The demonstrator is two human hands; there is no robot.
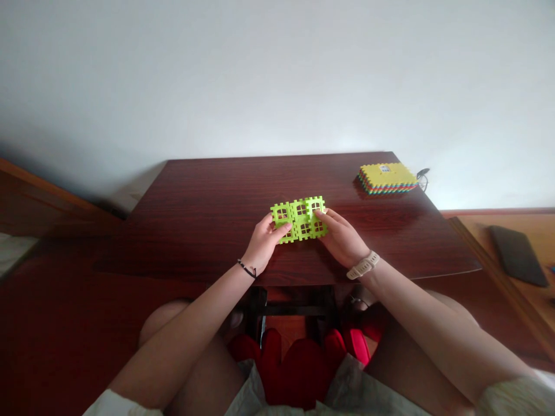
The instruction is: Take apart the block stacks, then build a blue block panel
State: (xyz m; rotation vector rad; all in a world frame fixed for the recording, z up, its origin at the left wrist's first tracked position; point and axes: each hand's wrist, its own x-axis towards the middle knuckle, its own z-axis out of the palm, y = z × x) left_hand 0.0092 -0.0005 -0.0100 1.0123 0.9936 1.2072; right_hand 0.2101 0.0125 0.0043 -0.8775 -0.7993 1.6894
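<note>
Wall: plain and pale, filling the upper half of the view; its left lower corner falls into shadow.
Table: dark red-brown wood with a glossy top. Its near edge is partly covered by both forearms, and what holds it up cannot be made out.
Red shapes: rounded and bright red, low between the knees under the table; what they are cannot be told.
Dark slab: flat, lying on a lighter wooden surface at the far right, well apart from the table; too dim to identify.
Tile stack: flat layers in several colours with yellow on top, at the table's far right corner. A small dark item just beside it is too small to read.
Green tile panel: several lime-green notched squares joined in a flat piece, at the middle of the table near its front edge; whether it rests on the wood or is lifted slightly is unclear.
Left hand: fingers curled onto the panel's left end, thumb on its top face, pinching it. Its fingertips are hidden beneath.
Right hand: closed on the panel's right end, forefinger laid over the upper right square.
</note>
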